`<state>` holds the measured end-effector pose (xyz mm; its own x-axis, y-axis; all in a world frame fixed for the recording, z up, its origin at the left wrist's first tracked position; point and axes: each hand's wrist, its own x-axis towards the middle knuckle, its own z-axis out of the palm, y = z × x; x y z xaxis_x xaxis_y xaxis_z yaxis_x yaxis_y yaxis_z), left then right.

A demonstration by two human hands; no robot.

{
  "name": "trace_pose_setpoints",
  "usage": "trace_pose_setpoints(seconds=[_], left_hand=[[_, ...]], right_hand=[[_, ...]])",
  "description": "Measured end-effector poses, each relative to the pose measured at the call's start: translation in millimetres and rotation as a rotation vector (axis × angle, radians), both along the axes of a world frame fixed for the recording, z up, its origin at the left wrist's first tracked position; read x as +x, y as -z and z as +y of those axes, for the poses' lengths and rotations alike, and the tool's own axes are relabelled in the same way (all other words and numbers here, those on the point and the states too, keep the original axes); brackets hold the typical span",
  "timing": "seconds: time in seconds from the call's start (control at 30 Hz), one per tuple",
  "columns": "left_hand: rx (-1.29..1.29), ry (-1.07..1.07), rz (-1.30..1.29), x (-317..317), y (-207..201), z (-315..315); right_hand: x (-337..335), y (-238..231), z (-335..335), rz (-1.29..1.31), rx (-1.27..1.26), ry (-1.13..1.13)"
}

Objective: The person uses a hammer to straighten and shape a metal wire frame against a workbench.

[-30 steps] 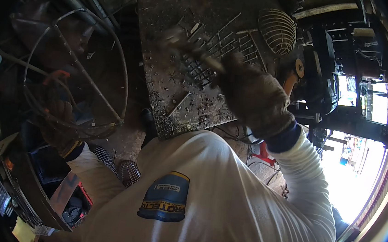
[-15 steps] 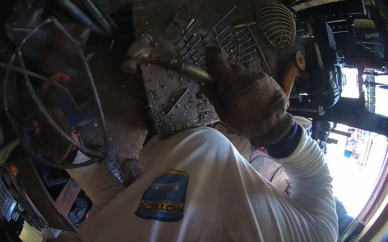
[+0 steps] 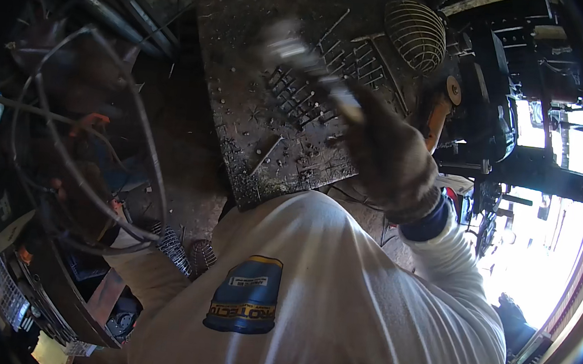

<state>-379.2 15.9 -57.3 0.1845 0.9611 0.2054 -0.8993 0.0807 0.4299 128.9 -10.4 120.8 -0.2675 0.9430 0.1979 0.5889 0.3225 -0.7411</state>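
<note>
My right hand [image 3: 394, 160], in a dark knitted glove, is closed round the handle of a hammer [image 3: 347, 104]. The hammer is smeared by motion, its head above the dark metal table [image 3: 272, 159] at the upper middle. Beneath and beside it lies a grid of short dark metal rods [image 3: 299, 92]. A loose thin rod [image 3: 266, 155] rests nearer to me, among scattered metal bits. My left hand [image 3: 91, 209] is low at the left, in shadow beside a large bent rod loop [image 3: 157, 170]. Its fingers are hidden.
A domed wire cage [image 3: 415, 37] sits at the table's far right, with an orange angle grinder [image 3: 440, 112] beside it. Metal pipes [image 3: 105, 10] lean at the far left. An orange clamp [image 3: 90, 123] shows within the rod loop. Wire mesh pieces [image 3: 173, 249] lie near my left forearm.
My right hand has swung the hammer; its head has moved up and to the right, away from the table's left edge. The left forearm and rod loop have shifted only slightly.
</note>
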Motion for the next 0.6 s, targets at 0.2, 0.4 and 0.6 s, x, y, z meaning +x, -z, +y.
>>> trace_pose_setpoints(seconds=[0.2, 0.4, 0.6], left_hand=[[0.139, 0.327, -0.001, 34, -23, 55], [0.163, 0.296, 0.306, 171, -66, 124], [-0.039, 0.301, 0.484, 252, -79, 142]], right_hand=[[96, 55, -37, 0.553, -0.262, 0.846], [144, 122, -47, -0.518, -0.376, 0.923], [108, 63, -44, -0.665, -0.032, 0.763]])
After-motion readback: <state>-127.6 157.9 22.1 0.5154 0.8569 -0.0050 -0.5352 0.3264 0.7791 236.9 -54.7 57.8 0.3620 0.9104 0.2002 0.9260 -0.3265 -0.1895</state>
